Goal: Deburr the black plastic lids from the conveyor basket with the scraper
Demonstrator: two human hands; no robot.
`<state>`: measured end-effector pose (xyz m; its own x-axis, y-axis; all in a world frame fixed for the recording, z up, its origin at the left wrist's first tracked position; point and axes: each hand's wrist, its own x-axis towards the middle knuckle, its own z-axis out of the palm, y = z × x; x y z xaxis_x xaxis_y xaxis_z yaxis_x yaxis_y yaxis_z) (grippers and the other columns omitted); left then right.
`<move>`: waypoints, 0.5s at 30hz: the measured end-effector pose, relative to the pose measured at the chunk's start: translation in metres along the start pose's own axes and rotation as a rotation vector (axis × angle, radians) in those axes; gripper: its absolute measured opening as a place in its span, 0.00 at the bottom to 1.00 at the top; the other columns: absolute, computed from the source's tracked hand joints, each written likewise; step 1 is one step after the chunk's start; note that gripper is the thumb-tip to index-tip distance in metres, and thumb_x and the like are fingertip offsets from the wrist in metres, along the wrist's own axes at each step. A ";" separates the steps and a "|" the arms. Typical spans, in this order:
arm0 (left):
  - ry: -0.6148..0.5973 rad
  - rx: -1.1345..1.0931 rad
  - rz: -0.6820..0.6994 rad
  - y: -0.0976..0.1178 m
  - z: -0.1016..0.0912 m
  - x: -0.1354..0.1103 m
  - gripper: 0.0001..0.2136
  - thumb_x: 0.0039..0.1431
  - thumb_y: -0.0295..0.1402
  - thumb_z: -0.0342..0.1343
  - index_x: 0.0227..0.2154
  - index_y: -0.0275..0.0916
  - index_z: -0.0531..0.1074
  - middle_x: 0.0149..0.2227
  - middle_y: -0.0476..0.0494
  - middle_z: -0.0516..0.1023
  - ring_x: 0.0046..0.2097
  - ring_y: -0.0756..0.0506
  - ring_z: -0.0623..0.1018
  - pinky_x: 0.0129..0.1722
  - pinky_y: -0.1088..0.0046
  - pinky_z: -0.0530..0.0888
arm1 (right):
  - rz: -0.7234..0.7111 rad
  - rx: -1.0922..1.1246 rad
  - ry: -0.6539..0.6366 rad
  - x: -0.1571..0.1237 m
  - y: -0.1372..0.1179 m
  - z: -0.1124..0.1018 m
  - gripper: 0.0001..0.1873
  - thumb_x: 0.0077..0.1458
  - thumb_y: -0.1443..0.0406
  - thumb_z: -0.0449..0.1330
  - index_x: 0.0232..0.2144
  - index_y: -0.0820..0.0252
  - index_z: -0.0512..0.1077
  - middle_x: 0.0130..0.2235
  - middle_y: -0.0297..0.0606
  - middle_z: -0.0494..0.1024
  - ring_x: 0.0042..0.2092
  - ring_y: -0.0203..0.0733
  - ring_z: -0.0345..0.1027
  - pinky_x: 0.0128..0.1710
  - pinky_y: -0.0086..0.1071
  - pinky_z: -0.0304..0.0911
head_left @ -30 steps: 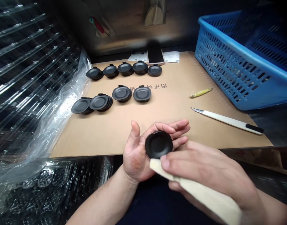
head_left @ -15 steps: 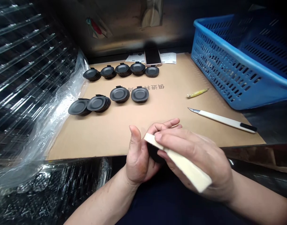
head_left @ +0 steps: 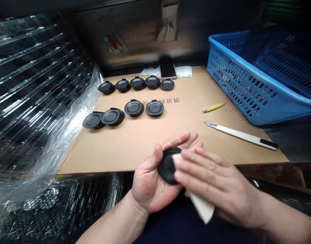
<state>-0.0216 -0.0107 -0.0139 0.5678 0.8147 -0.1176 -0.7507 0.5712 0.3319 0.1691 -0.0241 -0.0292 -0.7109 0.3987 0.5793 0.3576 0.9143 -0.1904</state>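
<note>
black tabbed disc held on left hand, fingers curled round its rim | cloth pressed on it by right hand, fingers together | cardboard-covered desk beyond, carrying stacked discs, utility knife; blue plastic basket beside

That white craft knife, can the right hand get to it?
Probably yes. Nothing stands between the right hand and the white craft knife on the cardboard. But it is pressing a cream cloth on a black round lid, so it would need to let go first.
</note>
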 end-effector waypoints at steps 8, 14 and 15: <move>0.005 -0.047 -0.034 -0.003 0.004 -0.003 0.25 0.69 0.44 0.54 0.59 0.29 0.72 0.68 0.31 0.67 0.70 0.36 0.65 0.70 0.60 0.61 | 0.003 0.056 -0.024 -0.006 0.001 -0.006 0.25 0.69 0.72 0.47 0.65 0.74 0.63 0.71 0.52 0.59 0.73 0.54 0.49 0.71 0.52 0.54; 0.008 -0.016 -0.022 0.000 0.003 0.000 0.25 0.70 0.45 0.52 0.60 0.30 0.72 0.69 0.32 0.66 0.70 0.37 0.65 0.70 0.61 0.62 | 0.049 0.067 0.024 -0.005 0.000 -0.002 0.25 0.69 0.71 0.46 0.65 0.74 0.63 0.69 0.54 0.63 0.73 0.56 0.48 0.69 0.55 0.56; 0.016 0.005 -0.004 0.002 0.003 0.001 0.25 0.71 0.45 0.51 0.60 0.30 0.71 0.69 0.32 0.65 0.70 0.36 0.65 0.70 0.60 0.61 | 0.029 0.114 0.003 -0.005 -0.003 -0.001 0.24 0.70 0.70 0.45 0.64 0.74 0.63 0.69 0.53 0.64 0.73 0.55 0.48 0.69 0.54 0.57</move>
<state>-0.0218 -0.0094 -0.0109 0.5658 0.8136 -0.1337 -0.7465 0.5743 0.3359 0.1720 -0.0289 -0.0303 -0.6991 0.4254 0.5747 0.3072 0.9045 -0.2959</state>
